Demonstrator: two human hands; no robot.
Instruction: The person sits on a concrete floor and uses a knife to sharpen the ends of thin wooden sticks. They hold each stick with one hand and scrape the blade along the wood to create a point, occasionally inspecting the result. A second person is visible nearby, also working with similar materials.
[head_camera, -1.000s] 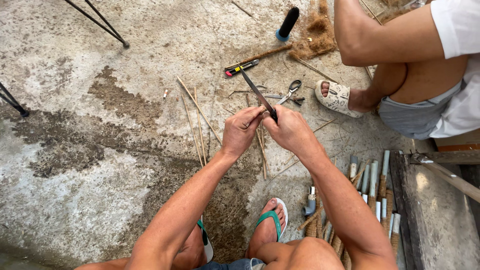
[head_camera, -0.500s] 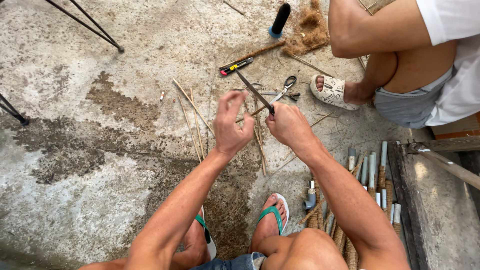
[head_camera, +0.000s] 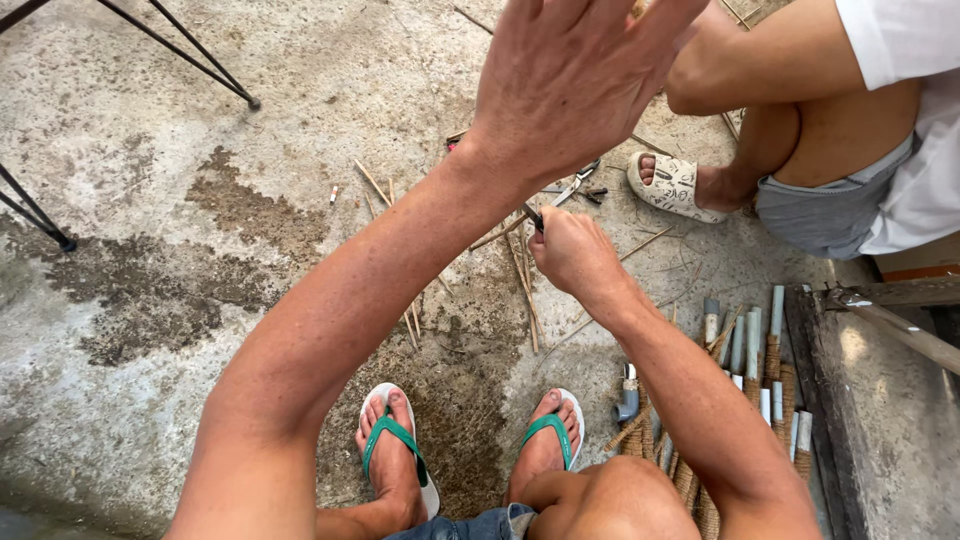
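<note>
1. Left hand (head_camera: 575, 75): raised close to the camera, fingers spread open, holding nothing
2. Right hand (head_camera: 572, 252): fist closed around a dark knife (head_camera: 533, 216); blade tip juts from its upper left, above bamboo strips (head_camera: 522, 285) on the concrete floor (head_camera: 150, 200)

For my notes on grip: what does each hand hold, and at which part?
The right hand is closed around the handle end of a dark tool, probably a knife. The left hand is raised, open, holding nothing.
</note>
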